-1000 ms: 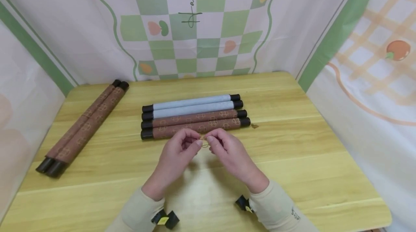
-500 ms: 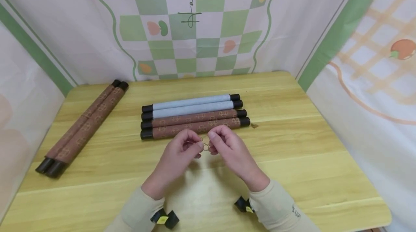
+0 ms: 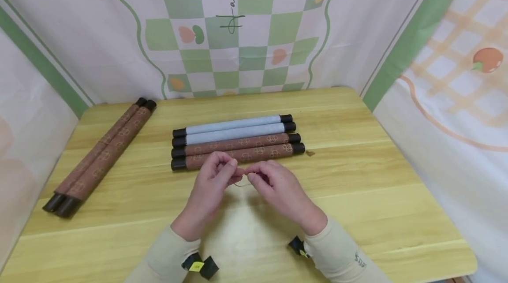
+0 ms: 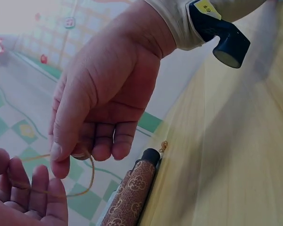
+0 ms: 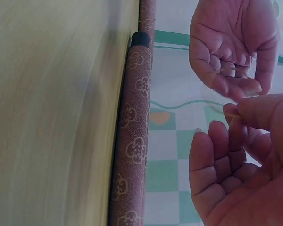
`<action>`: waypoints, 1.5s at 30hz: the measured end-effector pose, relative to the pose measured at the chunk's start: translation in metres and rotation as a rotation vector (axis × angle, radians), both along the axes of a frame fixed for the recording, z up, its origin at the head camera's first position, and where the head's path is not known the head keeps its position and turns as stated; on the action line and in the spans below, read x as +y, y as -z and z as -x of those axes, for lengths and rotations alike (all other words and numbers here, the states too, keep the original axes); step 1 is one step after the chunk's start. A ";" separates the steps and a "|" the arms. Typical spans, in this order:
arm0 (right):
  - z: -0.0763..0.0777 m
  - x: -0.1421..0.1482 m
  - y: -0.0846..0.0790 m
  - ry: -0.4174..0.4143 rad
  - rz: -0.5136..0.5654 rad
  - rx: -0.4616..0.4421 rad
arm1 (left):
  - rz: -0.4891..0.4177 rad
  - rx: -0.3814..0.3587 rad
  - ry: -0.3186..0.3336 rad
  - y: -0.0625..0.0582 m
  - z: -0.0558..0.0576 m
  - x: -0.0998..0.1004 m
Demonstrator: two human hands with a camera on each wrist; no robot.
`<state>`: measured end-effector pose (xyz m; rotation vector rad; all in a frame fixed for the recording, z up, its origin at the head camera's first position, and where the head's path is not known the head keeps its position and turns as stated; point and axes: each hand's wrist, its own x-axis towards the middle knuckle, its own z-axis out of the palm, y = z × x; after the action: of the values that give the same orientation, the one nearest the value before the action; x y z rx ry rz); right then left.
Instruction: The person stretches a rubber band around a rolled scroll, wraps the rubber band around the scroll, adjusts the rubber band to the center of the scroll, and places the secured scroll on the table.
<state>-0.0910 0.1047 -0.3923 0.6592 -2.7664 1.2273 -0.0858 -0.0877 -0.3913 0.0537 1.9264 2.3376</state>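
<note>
Cord (image 4: 93,175) between left grip (image 3: 211,185) and right grip (image 3: 281,189)

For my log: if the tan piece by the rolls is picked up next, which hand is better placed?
Likely the right hand: it is nearer the tan piece by the right end of the front brown roll, though it holds the thin cord.

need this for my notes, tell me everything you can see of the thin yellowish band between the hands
The thin yellowish band looks like rubber or cord; I cannot tell which. The left hand and the right hand both pinch it above the wood-grain table. In the left wrist view, part of it bows out in a rounded curve. The hands cover other parts, so whether it forms a closed loop is unclear.
</note>
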 end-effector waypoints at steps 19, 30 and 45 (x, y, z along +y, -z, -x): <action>0.000 0.006 -0.012 -0.341 1.034 -0.473 | 0.098 -0.029 0.241 0.009 -0.004 0.010; -0.001 0.011 -0.007 -0.450 0.874 -0.334 | 0.191 0.049 0.284 0.007 -0.006 0.014; 0.002 0.037 -0.011 -0.212 0.576 -0.277 | 0.706 0.220 0.207 0.001 0.023 0.001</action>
<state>-0.0928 0.1420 -0.3814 0.7753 -2.3600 2.1799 -0.1083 -0.0863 -0.3924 0.4335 2.5856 1.4704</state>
